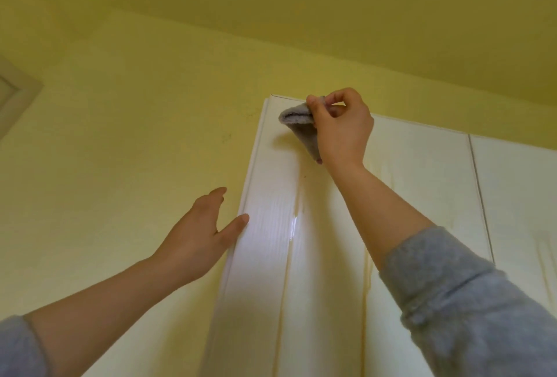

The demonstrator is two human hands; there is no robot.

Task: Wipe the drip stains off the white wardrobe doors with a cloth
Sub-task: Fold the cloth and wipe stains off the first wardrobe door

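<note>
1. Yellow walls and a yellow ceiling are surrounding the top of a white wardrobe, seen from below.
2. The right hand is reaching up near the top left corner of the wardrobe's left door, its fingers closing in a pinch on a grey cloth.
3. The cloth is hanging folded from that pinch, bunched at the top and tapering to a point below, lying at the door's upper part; whether it is pressing on the surface cannot be told.
4. The left hand is spreading open with nothing in it, fingers on the yellow wall and thumb resting against the door's left edge.
5. Yellowish drip stains are running down the door below the right forearm, and a wet streak is glinting between the two arms.
6. Another door is showing to the right, past a narrow vertical gap, with faint streaks too.
7. Grey sleeves are sitting pushed up both forearms.
8. A pale frame corner is showing at the far left edge.
</note>
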